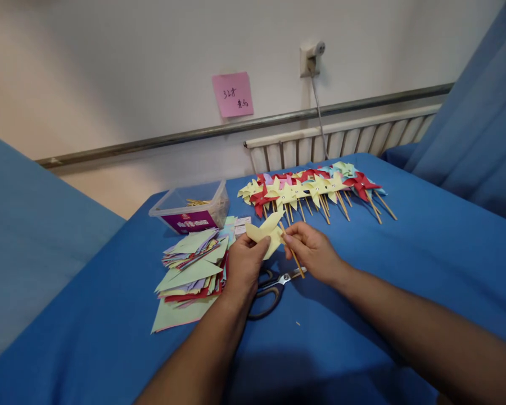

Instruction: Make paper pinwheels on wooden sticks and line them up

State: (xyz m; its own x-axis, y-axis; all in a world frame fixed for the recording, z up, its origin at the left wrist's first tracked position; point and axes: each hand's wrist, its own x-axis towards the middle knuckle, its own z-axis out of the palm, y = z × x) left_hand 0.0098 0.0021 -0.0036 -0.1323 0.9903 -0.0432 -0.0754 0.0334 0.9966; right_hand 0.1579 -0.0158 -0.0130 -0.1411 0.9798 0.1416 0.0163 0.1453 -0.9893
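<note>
I had the left hand (245, 264) pinched shut on the yellow paper pinwheel (266, 233), thumb across its lower blade, holding it just above the bench (362, 292). The right hand (314, 252) had its fingers (290, 243) closed on the wooden stick (293, 253), whose top end lay against the pinwheel's centre and whose lower end slanted down over the scissors (270, 287).

To do this well, I judged the left grip should stay near the hub so the folded blades did not spring apart, while the right kept the stick square to the paper and pressed gently, without creasing it. Whether any pin or fastener joined them I could not tell.

The stack of cut coloured paper (191, 270) lay just left of the left hand, the clear plastic box (191, 209) behind it, and the row of finished pinwheels (316, 188) further back.
</note>
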